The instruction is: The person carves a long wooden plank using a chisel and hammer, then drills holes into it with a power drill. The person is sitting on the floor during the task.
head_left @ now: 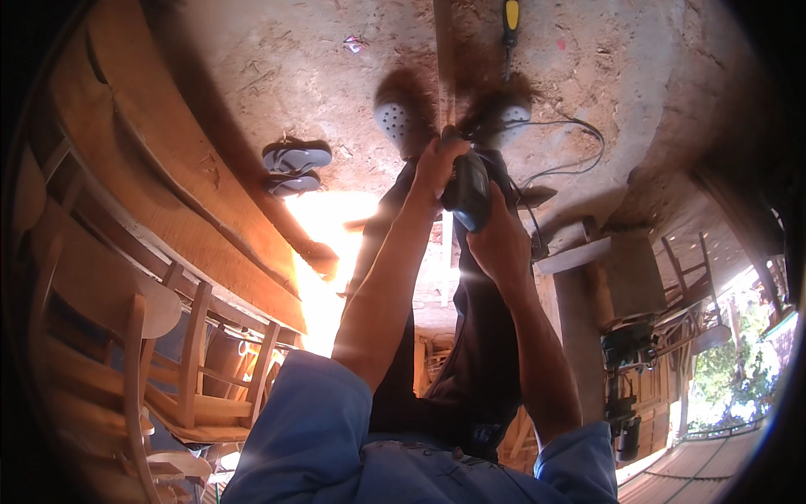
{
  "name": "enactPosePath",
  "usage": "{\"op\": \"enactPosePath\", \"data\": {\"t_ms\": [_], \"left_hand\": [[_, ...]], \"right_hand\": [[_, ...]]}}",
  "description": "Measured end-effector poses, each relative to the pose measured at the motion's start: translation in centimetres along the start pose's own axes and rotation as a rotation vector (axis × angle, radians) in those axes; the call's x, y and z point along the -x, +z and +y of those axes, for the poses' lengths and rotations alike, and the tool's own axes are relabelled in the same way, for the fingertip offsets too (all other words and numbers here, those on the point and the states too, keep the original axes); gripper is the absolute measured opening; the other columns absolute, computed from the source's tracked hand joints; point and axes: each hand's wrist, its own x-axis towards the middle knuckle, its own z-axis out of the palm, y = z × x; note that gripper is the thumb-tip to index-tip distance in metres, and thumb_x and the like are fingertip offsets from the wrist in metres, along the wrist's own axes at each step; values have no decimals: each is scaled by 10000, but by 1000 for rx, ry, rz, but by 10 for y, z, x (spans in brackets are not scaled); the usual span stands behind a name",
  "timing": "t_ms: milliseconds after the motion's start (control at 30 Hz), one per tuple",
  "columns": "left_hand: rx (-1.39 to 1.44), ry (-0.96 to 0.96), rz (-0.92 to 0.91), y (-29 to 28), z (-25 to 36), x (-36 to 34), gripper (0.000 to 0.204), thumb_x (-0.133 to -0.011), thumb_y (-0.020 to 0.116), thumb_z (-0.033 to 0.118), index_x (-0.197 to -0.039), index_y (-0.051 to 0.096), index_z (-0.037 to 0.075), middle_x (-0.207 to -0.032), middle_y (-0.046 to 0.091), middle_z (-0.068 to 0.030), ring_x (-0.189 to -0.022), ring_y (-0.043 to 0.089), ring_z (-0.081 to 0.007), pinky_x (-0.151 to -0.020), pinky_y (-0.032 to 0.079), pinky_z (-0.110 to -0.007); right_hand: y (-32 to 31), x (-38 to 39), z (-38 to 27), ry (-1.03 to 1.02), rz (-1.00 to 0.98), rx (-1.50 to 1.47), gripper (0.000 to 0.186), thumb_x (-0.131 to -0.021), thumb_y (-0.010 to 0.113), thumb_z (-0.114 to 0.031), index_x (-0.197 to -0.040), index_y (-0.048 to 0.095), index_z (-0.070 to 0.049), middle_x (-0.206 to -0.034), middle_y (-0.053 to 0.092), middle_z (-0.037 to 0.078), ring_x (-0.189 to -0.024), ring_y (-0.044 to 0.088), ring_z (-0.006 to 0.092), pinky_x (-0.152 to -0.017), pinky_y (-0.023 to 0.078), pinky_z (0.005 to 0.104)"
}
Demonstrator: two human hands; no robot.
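Note:
Both my hands grip a dark, rounded corded power tool (468, 195) held over a narrow wooden strip (444, 63) that runs away from me along the floor between my feet. My left hand (437, 168) is closed around the tool's far end. My right hand (501, 239) wraps its near right side, the fingers partly hidden. The tool's underside is out of sight, so its exact kind is unclear. A black cord (579, 168) loops across the floor on the right. My feet, in grey clogs (401, 126), stand on either side of the strip.
A yellow-and-black screwdriver (510, 21) lies beyond my right foot. Grey flip-flops (295, 158) sit left of my feet. Long wooden boards (185, 197) and chair frames (189, 361) line the left side. A block-like bench (625, 277) stands right. Shavings litter the floor.

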Motion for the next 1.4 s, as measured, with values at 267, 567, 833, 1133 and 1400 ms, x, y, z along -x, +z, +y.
{"op": "enactPosePath", "data": {"t_ms": [267, 567, 833, 1133, 1400], "left_hand": [[29, -29, -22, 7, 3, 44, 305, -953, 706, 209, -1205, 614, 66, -940, 664, -49, -785, 678, -151, -694, 572, -307], [68, -57, -37, 4, 3, 43, 286, -963, 695, 199, -1202, 608, 68, -929, 668, -50, -776, 680, -147, -694, 573, -305], [45, -29, -41, 6, 7, 45, 288, -959, 711, 206, -1189, 610, 65, -930, 666, -45, -778, 677, -139, -697, 566, -296], [34, -29, -17, 8, 8, 44, 286, -954, 711, 203, -1182, 614, 61, -925, 667, -44, -776, 678, -138, -692, 568, -297], [-7, -55, 5, 11, 10, 37, 655, -880, 775, 196, -1405, 454, -27, -1009, 677, -105, -814, 693, -181, -693, 578, -315]], "right_hand": [[-18, 36, -6, -5, -22, -41, 810, -765, 751, -61, -1504, 429, 21, -948, 728, 247, -847, 714, 464, -743, 570, 561], [-17, 38, -8, -29, 15, -40, 810, -762, 757, -50, -1502, 435, 23, -950, 726, 236, -851, 713, 462, -746, 572, 550], [-18, 38, -11, -25, 26, -68, 825, -758, 764, -50, -1511, 433, 15, -947, 725, 243, -862, 713, 460, -762, 573, 554], [-18, 37, -8, 6, 5, -96, 782, -792, 743, -78, -1507, 436, -8, -903, 730, 266, -837, 717, 478, -764, 575, 566], [-22, 32, -9, 54, -27, -124, 761, -819, 726, -111, -1511, 421, -32, -869, 732, 275, -824, 716, 494, -752, 576, 580]]}}
